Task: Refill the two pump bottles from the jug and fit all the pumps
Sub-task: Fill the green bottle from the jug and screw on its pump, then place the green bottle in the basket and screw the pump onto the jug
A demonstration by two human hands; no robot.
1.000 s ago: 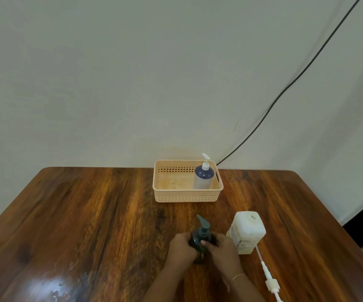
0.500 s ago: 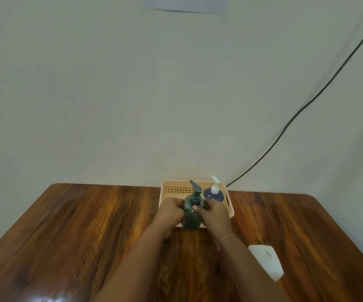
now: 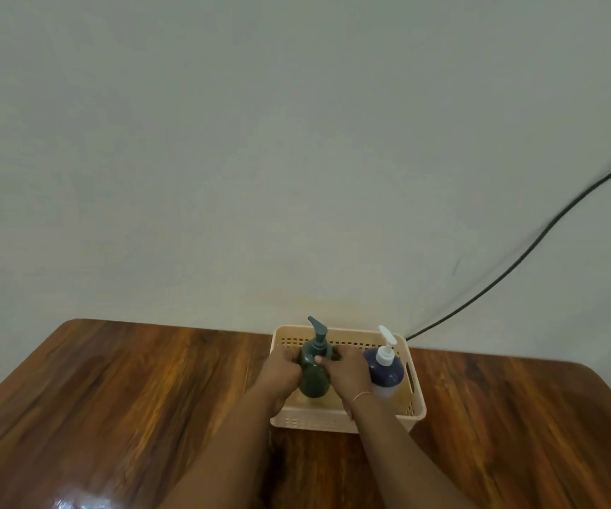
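A dark green pump bottle (image 3: 314, 376) with its pump fitted stands upright inside the beige basket (image 3: 417, 389). My left hand (image 3: 279, 372) grips its left side and my right hand (image 3: 344, 372) grips its right side. To its right in the basket stands a bottle with a dark blue top and a white pump (image 3: 385, 365). The jug is out of view.
The basket sits at the back of a brown wooden table (image 3: 113, 398), close to a pale wall. A black cable (image 3: 528, 251) runs down the wall to the basket's back right corner.
Both hands carried the green bottle from the near part of the table away from me and down into the basket. The white jug and loose pump have dropped out of view.
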